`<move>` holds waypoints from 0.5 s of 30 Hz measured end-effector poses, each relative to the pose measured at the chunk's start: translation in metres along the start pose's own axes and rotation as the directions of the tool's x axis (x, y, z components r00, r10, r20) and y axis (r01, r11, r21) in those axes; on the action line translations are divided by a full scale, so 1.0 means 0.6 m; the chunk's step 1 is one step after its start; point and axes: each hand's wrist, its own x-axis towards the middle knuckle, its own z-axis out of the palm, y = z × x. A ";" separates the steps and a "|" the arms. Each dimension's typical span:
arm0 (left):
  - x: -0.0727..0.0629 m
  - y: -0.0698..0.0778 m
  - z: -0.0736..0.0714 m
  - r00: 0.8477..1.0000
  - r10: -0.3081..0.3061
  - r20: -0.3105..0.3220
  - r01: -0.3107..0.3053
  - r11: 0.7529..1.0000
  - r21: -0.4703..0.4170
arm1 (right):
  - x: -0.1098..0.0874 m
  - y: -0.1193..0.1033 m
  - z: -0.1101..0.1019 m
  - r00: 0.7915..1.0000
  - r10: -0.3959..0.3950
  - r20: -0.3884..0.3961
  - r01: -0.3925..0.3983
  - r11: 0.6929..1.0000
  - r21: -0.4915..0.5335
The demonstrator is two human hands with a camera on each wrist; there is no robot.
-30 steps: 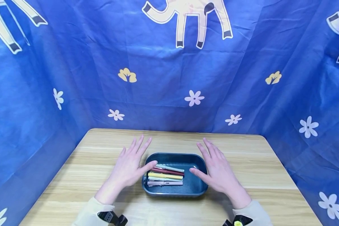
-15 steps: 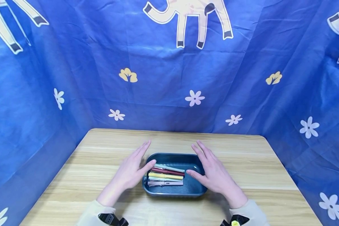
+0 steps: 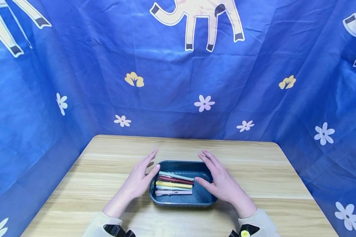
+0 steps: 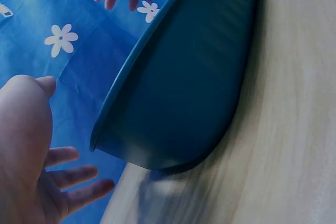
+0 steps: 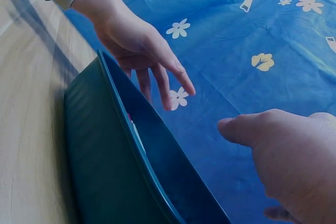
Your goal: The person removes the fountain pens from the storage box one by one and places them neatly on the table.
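A dark teal tray (image 3: pixel 202 195) with rounded corners stands on the table. Several pens lie side by side in its left half, among them a yellow pen (image 3: pixel 176 185), a dark red pen (image 3: pixel 175 179) and a lilac pen (image 3: pixel 178 192). By the left end of the tray, my left hand (image 3: pixel 138 180) hovers with fingers extended and thumb over the rim. My right hand (image 3: pixel 223 183) is at the right end, its thumb above the inside of the tray. Both wrist views show a gap between the hands and the tray (image 4: pixel 178 93), and neither hand holds anything.
The tray rests on a light wood-grain table (image 3: pixel 255 164). A blue curtain (image 3: pixel 166 105) with white flowers and animal figures closes off the back and both sides. Dark wrist cameras (image 3: pixel 118 230) sit at the cuffs of the light sleeves.
Both hands have moved inward and slightly toward the person, and their spread fingers have drawn closer together. The tray and pens have stayed in place.
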 end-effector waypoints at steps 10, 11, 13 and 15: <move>-0.004 -0.014 0.011 0.999 -0.016 -0.045 0.013 0.996 -0.085 | 0.012 0.001 0.011 1.000 0.010 0.014 -0.012 0.988 0.154; -0.004 -0.014 0.012 0.999 -0.016 -0.046 0.012 0.996 -0.089 | 0.013 0.001 0.012 1.000 0.015 0.018 -0.018 0.985 0.171; -0.004 -0.015 0.013 0.999 -0.016 -0.045 0.012 0.995 -0.102 | 0.015 0.001 0.014 0.999 0.027 0.023 -0.031 0.978 0.207; -0.004 -0.016 0.014 0.999 -0.017 -0.041 0.012 0.994 -0.112 | 0.018 0.001 0.016 0.999 0.036 0.025 -0.041 0.969 0.245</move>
